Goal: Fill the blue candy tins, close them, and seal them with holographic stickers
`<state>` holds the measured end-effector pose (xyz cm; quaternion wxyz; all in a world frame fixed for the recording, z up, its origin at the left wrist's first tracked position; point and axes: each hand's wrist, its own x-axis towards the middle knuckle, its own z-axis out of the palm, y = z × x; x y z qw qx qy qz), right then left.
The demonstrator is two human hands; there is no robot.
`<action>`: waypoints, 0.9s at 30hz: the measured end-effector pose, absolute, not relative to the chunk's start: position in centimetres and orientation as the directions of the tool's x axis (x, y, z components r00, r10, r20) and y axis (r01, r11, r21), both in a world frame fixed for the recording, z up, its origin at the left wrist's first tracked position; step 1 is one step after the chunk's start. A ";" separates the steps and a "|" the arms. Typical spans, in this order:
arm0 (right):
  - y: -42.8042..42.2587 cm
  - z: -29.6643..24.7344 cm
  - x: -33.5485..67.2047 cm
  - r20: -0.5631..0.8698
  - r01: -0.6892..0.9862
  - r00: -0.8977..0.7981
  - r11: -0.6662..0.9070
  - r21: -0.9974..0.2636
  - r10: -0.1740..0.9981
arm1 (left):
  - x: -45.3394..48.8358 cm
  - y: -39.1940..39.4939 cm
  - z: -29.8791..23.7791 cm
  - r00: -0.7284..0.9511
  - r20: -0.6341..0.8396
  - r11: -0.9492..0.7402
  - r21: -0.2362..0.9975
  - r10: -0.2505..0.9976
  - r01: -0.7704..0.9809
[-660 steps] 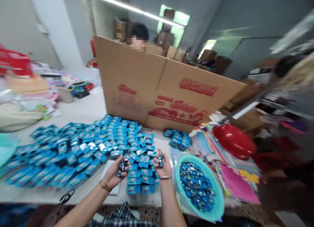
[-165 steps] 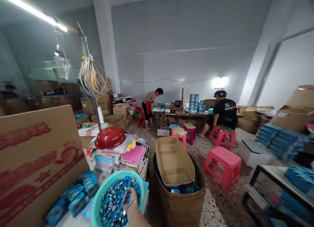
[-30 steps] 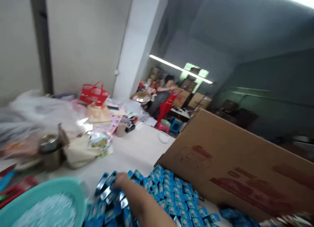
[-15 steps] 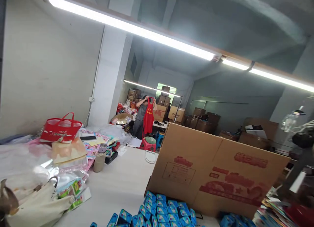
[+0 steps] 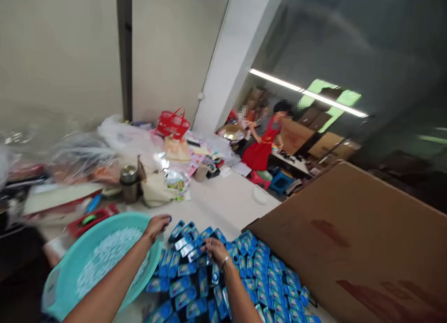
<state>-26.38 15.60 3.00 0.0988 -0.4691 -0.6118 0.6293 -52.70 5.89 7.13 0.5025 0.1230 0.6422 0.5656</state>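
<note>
Head view, motion-blurred. Nearest: both forearms reach in from the bottom edge. Left hand [image 5: 156, 225] is over the far rim of the teal basin [image 5: 66, 262], fingers pinched on something small and blue at the tips; too blurred to say what. The basin holds pale small pieces, unresolved. Right hand [image 5: 215, 249] is down on the spread of blue packets [image 5: 244, 276], fingers curled onto one or two of them; a firm grip versus plain contact cannot be told. The packets lie crowded, touching and partly overlapping, across the near desk [image 5: 226, 204], from beside the basin rightward to the foot of the cardboard sheet [image 5: 349, 239] leaning at right. Risk, as judgement: a sweep of either wrist could scatter the loose rows or push packets off the near edge; the pinched item could fall into the basin. Mid-desk: a metal flask [image 5: 129, 183], a cream bag [image 5: 155, 190]. Far: a red basket [image 5: 172, 124], and beyond the desk a person in a red apron [image 5: 261, 148].
</note>
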 end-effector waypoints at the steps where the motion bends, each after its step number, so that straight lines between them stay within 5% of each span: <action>1: 16.5 2.4 -27.1 -0.482 0.498 -0.556 -0.193 -0.846 0.677 | -53.4 7.0 6.0 -0.483 -0.544 0.419 0.838 0.686 -0.349; 5: 20.3 1.2 -30.7 -0.523 0.675 -0.582 0.010 -0.738 0.622 | -54.5 10.9 2.1 -0.471 -0.580 0.635 0.770 0.665 -0.051; 10: 23.7 1.0 -34.7 -0.509 0.794 -0.566 0.262 -0.549 0.649 | -53.3 13.7 -0.5 -0.454 -0.543 0.694 0.657 0.707 0.295; 15: 25.1 0.3 -36.8 -0.579 0.831 -0.555 0.425 -0.359 0.597 | -52.9 15.0 -2.4 -0.419 -0.612 0.738 0.492 0.671 0.461; 22: 26.1 -0.3 -41.0 -0.751 0.883 -0.402 0.440 -0.166 0.524 | -53.5 16.0 -3.4 -0.378 -0.670 0.733 0.381 0.639 0.564; 27: 26.8 -1.8 -42.3 -0.785 0.934 -0.333 0.296 -0.199 0.522 | -53.2 16.4 -4.9 -0.381 -0.672 0.731 0.364 0.635 0.577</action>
